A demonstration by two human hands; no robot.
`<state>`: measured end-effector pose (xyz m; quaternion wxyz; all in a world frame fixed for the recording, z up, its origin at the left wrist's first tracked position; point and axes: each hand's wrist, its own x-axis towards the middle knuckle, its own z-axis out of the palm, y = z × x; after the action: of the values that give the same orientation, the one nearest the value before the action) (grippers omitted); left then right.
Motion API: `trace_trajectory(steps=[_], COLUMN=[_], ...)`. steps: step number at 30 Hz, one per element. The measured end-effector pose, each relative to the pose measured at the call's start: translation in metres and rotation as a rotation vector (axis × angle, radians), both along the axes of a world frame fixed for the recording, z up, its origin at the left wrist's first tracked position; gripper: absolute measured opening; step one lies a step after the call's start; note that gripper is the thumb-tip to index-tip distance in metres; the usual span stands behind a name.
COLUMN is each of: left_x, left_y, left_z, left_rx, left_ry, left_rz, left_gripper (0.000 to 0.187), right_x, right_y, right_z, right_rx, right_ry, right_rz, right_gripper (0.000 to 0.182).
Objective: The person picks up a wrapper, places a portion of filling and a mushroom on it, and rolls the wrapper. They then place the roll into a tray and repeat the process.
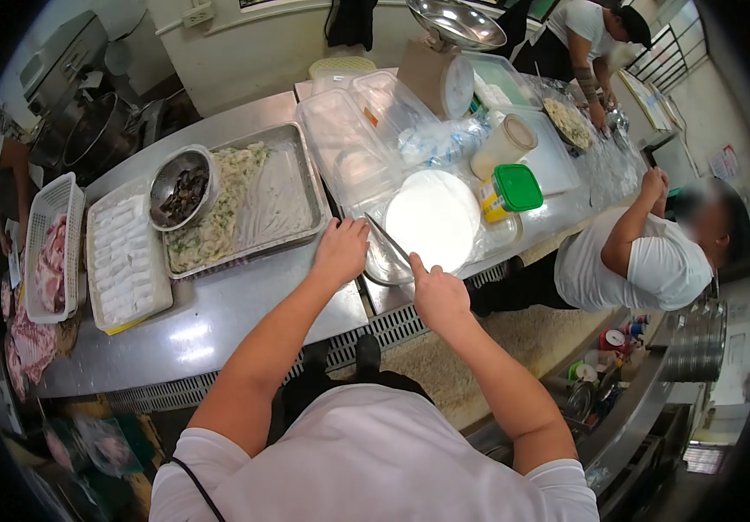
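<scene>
My right hand (440,296) is closed, its index finger stretched forward along a thin flat metal blade (388,237) that looks like a spatula or knife. The blade slants up and left over a shallow metal tray (383,265). At the tray's left side, my left hand (341,252) has its fingers bent together near the blade's far end; what they grip is hidden. Just beyond the blade lies a stack of round white wrappers (431,222). Left of my hands, a large metal tray (318,213) holds pale filling with green bits (218,204), with a steel bowl (203,157) of dark pieces on it.
Clear plastic containers (344,130), a green-lidded tub (516,187) and a scale (444,78) stand behind the wrappers. White pieces fill a tray (144,306) at left, beside a basket of meat (43,196). Co-workers stand at right (627,261), back right (588,35) and far left.
</scene>
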<state>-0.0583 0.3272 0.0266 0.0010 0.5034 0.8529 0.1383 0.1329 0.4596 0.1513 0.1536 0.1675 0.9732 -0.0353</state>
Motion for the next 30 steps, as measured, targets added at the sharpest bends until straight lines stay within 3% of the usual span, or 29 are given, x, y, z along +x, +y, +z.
trace_trajectory(steps=[6, 9, 14, 24, 27, 30], left_x=[-0.003, -0.004, -0.002, -0.001, -0.008, -0.015], left_y=[0.002, 0.003, 0.0, 0.002, 0.007, 0.009], left_z=[0.005, 0.005, 0.013, 0.0, 0.003, 0.004], left_rx=[-0.066, -0.099, -0.108, -0.124, -0.172, -0.215], left_ry=[-0.005, -0.003, -0.004, -0.025, -0.028, -0.03], left_rz=[-0.01, -0.018, -0.028, -0.119, -0.123, -0.143], left_gripper=[0.046, 0.047, 0.049, 0.067, 0.071, 0.071], right_x=[-0.003, 0.003, 0.018, 0.011, 0.007, 0.004], right_y=[-0.004, -0.003, -0.012, -0.029, -0.031, -0.033], right_z=[0.011, 0.017, 0.033, 0.046, 0.041, 0.051], right_rx=[0.001, -0.031, -0.047, -0.059, -0.048, -0.058], right_ry=[-0.043, -0.113, -0.167, -0.169, -0.176, -0.202], right_rz=[0.008, -0.009, 0.015, -0.034, -0.039, -0.05], right_gripper=[0.06, 0.07, 0.066, 0.062, 0.069, 0.061])
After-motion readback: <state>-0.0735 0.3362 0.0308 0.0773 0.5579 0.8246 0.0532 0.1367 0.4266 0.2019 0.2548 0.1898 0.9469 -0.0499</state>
